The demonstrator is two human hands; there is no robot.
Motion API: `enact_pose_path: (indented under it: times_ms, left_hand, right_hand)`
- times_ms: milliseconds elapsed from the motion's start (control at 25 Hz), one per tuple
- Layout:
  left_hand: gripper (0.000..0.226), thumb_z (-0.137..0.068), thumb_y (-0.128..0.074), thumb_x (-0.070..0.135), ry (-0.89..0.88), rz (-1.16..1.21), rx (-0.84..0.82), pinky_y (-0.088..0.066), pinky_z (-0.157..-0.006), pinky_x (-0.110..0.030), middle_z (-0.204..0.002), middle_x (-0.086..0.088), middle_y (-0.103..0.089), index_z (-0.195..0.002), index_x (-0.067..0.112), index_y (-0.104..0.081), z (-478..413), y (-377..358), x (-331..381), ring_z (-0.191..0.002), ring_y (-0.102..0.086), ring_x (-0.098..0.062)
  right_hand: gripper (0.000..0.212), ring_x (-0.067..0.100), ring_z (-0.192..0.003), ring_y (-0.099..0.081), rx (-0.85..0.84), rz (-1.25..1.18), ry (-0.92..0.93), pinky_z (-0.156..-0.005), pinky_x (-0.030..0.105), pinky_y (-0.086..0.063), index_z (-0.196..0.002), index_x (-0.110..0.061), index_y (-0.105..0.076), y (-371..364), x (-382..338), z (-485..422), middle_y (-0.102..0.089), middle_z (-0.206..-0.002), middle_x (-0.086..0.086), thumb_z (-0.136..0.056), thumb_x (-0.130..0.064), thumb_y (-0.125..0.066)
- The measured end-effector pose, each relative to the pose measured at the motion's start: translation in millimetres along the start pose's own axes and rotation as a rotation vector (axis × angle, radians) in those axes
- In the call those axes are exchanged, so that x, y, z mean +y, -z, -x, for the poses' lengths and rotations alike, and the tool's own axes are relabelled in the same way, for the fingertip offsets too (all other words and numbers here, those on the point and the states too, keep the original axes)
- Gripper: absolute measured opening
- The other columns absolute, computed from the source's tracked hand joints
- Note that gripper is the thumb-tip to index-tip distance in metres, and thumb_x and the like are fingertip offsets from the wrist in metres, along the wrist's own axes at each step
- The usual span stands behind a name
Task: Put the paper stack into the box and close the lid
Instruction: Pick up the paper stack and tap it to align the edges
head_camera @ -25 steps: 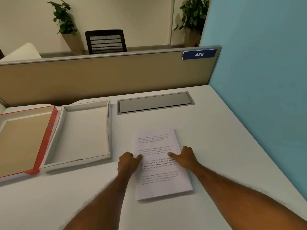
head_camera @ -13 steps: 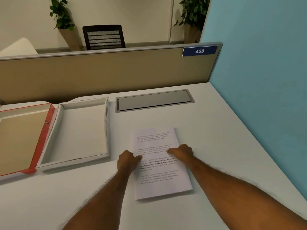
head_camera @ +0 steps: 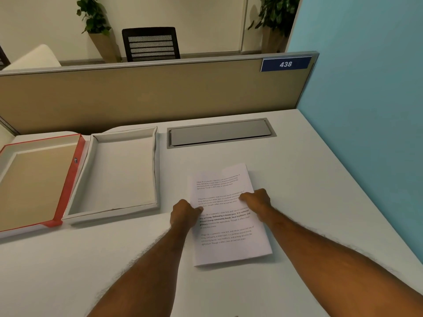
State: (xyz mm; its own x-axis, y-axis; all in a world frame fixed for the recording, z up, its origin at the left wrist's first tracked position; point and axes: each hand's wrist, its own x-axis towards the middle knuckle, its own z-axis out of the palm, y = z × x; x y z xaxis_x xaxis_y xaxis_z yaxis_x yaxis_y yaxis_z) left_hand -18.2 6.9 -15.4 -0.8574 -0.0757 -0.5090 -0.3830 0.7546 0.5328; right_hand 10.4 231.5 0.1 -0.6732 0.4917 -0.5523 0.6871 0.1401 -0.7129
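A white paper stack with printed text lies flat on the white desk, right of centre. My left hand grips its left edge, thumb on top of the sheet. My right hand grips its right edge the same way. To the left lies the open white box, shallow and with nothing in it. Its red-edged lid lies open flat further left, inner side up.
A grey cable hatch is set into the desk behind the paper. A beige partition with a blue 438 tag closes the back. A blue wall borders the right side.
Both hands have curled tighter onto the paper's side edges; the paper's far end looks slightly raised. The head view has dipped a little.
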Motion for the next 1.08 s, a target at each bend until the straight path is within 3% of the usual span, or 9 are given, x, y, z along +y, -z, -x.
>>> enact_pose_path:
  times_ms: [200, 360, 440, 520, 640, 720, 800, 920, 1080]
  left_hand:
    - [0.046, -0.081, -0.068, 0.045, -0.011, 0.004, -0.012, -0.054, -0.07, -0.033, -0.1, -0.007, -0.066, -0.103, 0.006, -0.06, -1.2, -1.4, -1.9, -0.078, -0.061, -0.021]
    - [0.048, -0.08, -0.069, 0.046, -0.02, 0.015, -0.014, -0.056, -0.076, -0.035, -0.105, -0.007, -0.067, -0.106, 0.008, -0.06, -3.0, -1.1, -4.4, -0.083, -0.064, -0.022]
    - [0.057, -0.076, -0.074, 0.044, -0.058, 0.118, -0.014, -0.056, -0.086, -0.039, -0.114, -0.007, -0.063, -0.116, 0.008, -0.056, -1.0, 1.3, -7.5, -0.097, -0.064, -0.026]
    - [0.083, -0.071, -0.077, 0.049, -0.109, 0.209, 0.057, -0.049, -0.098, -0.045, -0.129, -0.011, -0.052, -0.134, 0.005, -0.044, 0.2, 2.2, -11.9, -0.117, -0.055, -0.031]
    - [0.095, -0.072, -0.064, 0.068, -0.151, 0.1, 0.093, -0.039, -0.108, -0.048, -0.139, -0.013, -0.037, -0.14, 0.006, -0.038, 4.3, 3.6, -8.8, -0.132, -0.039, -0.032]
    - [0.089, -0.068, -0.064, 0.073, -0.188, 0.251, 0.008, -0.045, -0.102, -0.047, -0.132, -0.005, -0.046, -0.129, 0.01, -0.048, 4.4, 8.4, -2.9, -0.125, -0.047, -0.027]
    - [0.078, -0.071, -0.068, 0.065, -0.251, 0.48, -0.023, -0.054, -0.093, -0.047, -0.126, -0.004, -0.057, -0.124, 0.012, -0.046, 7.7, 10.1, 3.6, -0.115, -0.059, -0.027]
    - [0.045, -0.089, -0.063, 0.035, -0.369, 0.564, 0.079, -0.06, -0.078, -0.036, -0.117, -0.004, -0.057, -0.119, 0.014, -0.037, 26.6, 16.5, 22.0, -0.101, -0.064, -0.023]
    - [0.035, -0.091, -0.06, 0.023, -0.591, 0.609, 0.239, -0.059, -0.063, -0.021, -0.104, 0.008, -0.055, -0.113, 0.017, -0.034, 51.2, 41.9, 53.6, -0.089, -0.064, -0.011]
  right_hand:
    - [0.041, 0.036, -0.093, -0.069, -0.055, -0.111, -0.043, -0.084, 0.044, -0.058, -0.109, 0.006, -0.066, 4.8, 2.7, -9.0, -0.071, -0.106, 0.02, -0.073, -0.012, -0.075]
    - [0.032, 0.034, -0.093, -0.07, -0.025, -0.139, 0.04, -0.084, 0.043, -0.058, -0.107, 0.002, -0.069, 6.2, 6.3, -3.7, -0.072, -0.107, 0.018, -0.077, -0.008, -0.074]
    - [0.029, 0.032, -0.092, -0.07, 0.004, -0.141, 0.155, -0.082, 0.042, -0.059, -0.108, -0.002, -0.068, 6.3, 6.4, 7.3, -0.072, -0.108, 0.016, -0.079, -0.009, -0.073]
    - [0.033, 0.03, -0.092, -0.07, 0.002, -0.193, 0.252, -0.082, 0.044, -0.06, -0.111, -0.005, -0.064, 7.2, 7.3, 19.2, -0.072, -0.11, 0.015, -0.08, -0.01, -0.074]
    - [0.03, 0.028, -0.093, -0.071, -0.071, -0.289, 0.368, -0.081, 0.046, -0.061, -0.11, -0.012, -0.065, 15.0, 5.7, 36.0, -0.072, -0.11, 0.012, -0.081, -0.01, -0.073]
    - [0.029, 0.027, -0.092, -0.072, -0.114, -0.313, 0.422, -0.078, 0.043, -0.061, -0.11, -0.016, -0.063, 23.1, 1.0, 44.4, -0.071, -0.109, 0.009, -0.082, -0.011, -0.073]
    - [0.033, 0.026, -0.091, -0.072, -0.119, -0.275, 0.47, -0.077, 0.042, -0.062, -0.114, -0.014, -0.058, 29.9, -4.1, 48.2, -0.071, -0.111, 0.01, -0.084, -0.013, -0.071]
    - [0.036, 0.029, -0.093, -0.071, -0.076, -0.188, 0.496, -0.08, 0.046, -0.06, -0.117, -0.012, -0.048, 38.3, -14.2, 49.0, -0.068, -0.115, 0.012, -0.087, -0.016, -0.068]
    - [0.037, 0.026, -0.097, -0.067, -0.03, -0.221, 0.596, -0.082, 0.041, -0.059, -0.123, -0.013, -0.049, 49.4, -39.0, 56.9, -0.065, -0.114, 0.008, -0.089, -0.013, -0.064]
